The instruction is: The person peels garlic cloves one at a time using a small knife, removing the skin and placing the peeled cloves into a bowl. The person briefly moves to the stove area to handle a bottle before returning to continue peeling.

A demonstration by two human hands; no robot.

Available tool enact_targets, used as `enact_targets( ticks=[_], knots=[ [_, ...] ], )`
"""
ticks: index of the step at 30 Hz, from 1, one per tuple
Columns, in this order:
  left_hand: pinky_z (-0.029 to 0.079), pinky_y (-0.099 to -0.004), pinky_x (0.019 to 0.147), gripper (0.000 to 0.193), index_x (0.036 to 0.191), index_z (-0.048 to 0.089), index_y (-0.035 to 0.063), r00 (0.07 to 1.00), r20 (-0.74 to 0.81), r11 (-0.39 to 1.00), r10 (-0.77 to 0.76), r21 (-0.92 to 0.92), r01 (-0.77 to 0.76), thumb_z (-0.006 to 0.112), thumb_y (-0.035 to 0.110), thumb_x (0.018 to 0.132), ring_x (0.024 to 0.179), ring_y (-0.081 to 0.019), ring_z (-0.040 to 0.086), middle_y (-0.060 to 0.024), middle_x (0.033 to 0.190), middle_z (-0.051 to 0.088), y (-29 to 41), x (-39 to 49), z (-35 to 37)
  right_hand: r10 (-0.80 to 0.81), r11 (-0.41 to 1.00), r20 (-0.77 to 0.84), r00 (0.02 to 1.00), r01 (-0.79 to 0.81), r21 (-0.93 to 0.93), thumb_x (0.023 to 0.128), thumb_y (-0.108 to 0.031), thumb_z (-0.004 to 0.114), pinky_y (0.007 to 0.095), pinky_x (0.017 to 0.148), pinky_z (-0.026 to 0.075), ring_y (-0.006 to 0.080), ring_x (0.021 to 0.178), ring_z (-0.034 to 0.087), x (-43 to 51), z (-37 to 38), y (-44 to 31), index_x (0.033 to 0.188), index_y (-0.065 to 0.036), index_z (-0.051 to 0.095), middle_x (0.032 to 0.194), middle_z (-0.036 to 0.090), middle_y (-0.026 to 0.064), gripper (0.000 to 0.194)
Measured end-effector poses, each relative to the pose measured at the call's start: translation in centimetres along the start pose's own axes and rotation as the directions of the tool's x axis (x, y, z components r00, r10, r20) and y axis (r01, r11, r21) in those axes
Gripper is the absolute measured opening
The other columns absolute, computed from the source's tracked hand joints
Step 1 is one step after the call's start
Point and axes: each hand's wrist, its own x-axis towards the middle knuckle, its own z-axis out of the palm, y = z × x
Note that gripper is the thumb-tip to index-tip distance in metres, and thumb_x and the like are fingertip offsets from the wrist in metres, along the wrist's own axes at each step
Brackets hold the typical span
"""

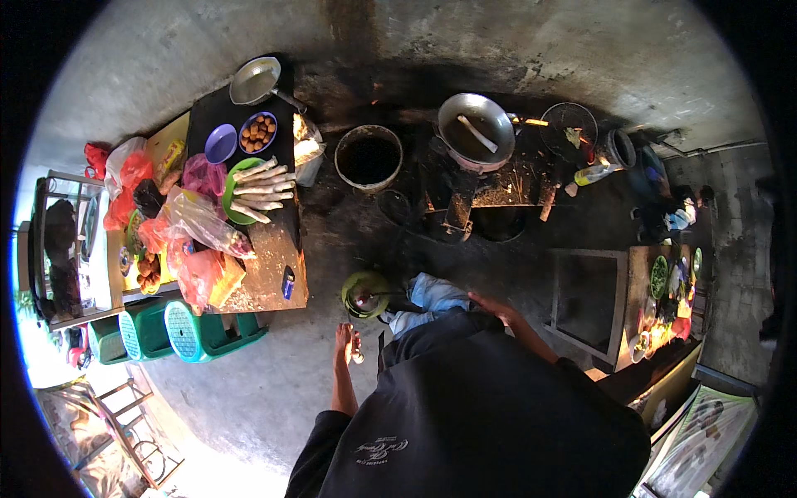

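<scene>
My left hand (pixel 345 337) is held low at my left side, fingers curled round a small shiny object (pixel 357 356) too small to make out. My right hand (pixel 495 306) lies at the knee of my light blue jeans (pixel 433 295), holding nothing that I can see. Just beyond my left hand, a green bowl or basin (pixel 365 294) stands low by my feet, its contents unclear. Ahead stands a wok (pixel 476 129) on a sooty stove, with a long pale piece of food (pixel 478 133) in it. Left of the wok is a round pot (pixel 368 158) with dark contents.
The left table (pixel 274 243) bears a green plate (pixel 239 215) of pale sticks, purple bowls, a pan (pixel 255 81), plastic bags and a blue lighter (pixel 288 282). Green stools (pixel 187 330) stand below it. A wire strainer (pixel 568 127) lies right of the wok. At right, another table (pixel 629 292) holds food.
</scene>
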Motion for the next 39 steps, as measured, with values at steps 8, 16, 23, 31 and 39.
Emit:
enact_targets(
  ticks=[8, 16, 23, 31, 39],
  knots=[
    [0.049, -0.0376, 0.048, 0.031, 0.115, 0.047, 0.0124, 0.997, -0.043, 0.996, 0.068, 0.065, -0.065, 0.048, 0.039, 0.099, 0.059, -0.0218, 0.056, -0.0147, 0.09, 0.06, -3.7, -0.7, 1.9, -0.108, 0.991, -0.384, 0.917, 0.129, 0.029, 0.09, -0.04, 0.078, 0.0427, 0.091, 0.056, 0.0217, 0.098, 0.07, -5.7, -9.9, 4.0, 0.102, -0.006, 0.075, 0.102, 0.074, 0.0094, 0.037],
    [0.05, -0.0414, 0.051, 0.025, 0.113, 0.047, 0.0138, 0.984, -0.167, 0.998, -0.064, -0.032, 0.059, 0.047, 0.035, 0.099, 0.06, -0.026, 0.058, -0.0161, 0.089, 0.06, -8.6, -2.8, 4.4, -0.243, 0.961, -0.608, 0.756, 0.274, -0.044, 0.097, -0.036, 0.068, 0.0368, 0.082, 0.055, 0.0148, 0.092, 0.069, -3.0, -28.1, -0.6, 0.101, -0.012, 0.076, 0.102, 0.075, 0.0002, 0.026],
    [0.046, -0.0391, 0.043, 0.023, 0.106, 0.047, 0.0141, 0.929, -0.351, 0.987, -0.116, -0.148, 0.068, 0.045, 0.037, 0.1, 0.052, -0.0251, 0.055, -0.0145, 0.08, 0.058, -7.8, -6.4, 13.9, -0.186, 0.907, -0.761, 0.621, 0.406, 0.11, 0.095, -0.047, 0.069, 0.0406, 0.084, 0.056, 0.0186, 0.098, 0.07, 2.5, -48.1, -8.9, 0.124, -0.013, 0.066, 0.11, 0.071, 0.0021, 0.045],
    [0.049, -0.0367, 0.041, 0.031, 0.103, 0.049, 0.01, 0.828, -0.559, 0.999, -0.04, -0.01, 0.042, 0.043, 0.04, 0.101, 0.049, -0.0219, 0.054, -0.0123, 0.075, 0.058, -6.5, -15.9, 22.9, -0.031, 0.895, -0.908, 0.417, 0.416, 0.161, 0.084, -0.059, 0.076, 0.0491, 0.081, 0.061, 0.0287, 0.101, 0.064, 12.8, -64.2, -15.5, 0.126, 0.003, 0.06, 0.114, 0.063, 0.0158, 0.076],
    [0.051, -0.0359, 0.054, 0.044, 0.112, 0.052, 0.0118, 0.761, -0.643, 0.99, 0.084, 0.139, 0.008, 0.049, 0.054, 0.1, 0.064, -0.02, 0.059, -0.0109, 0.086, 0.06, -6.6, -25.4, 23.9, 0.055, 0.875, -0.931, 0.36, 0.432, 0.219, 0.09, -0.06, 0.068, 0.0522, 0.079, 0.063, 0.0367, 0.11, 0.067, 20.4, -70.4, -14.7, 0.141, -0.003, 0.046, 0.132, 0.061, 0.0191, 0.079]
  ],
)
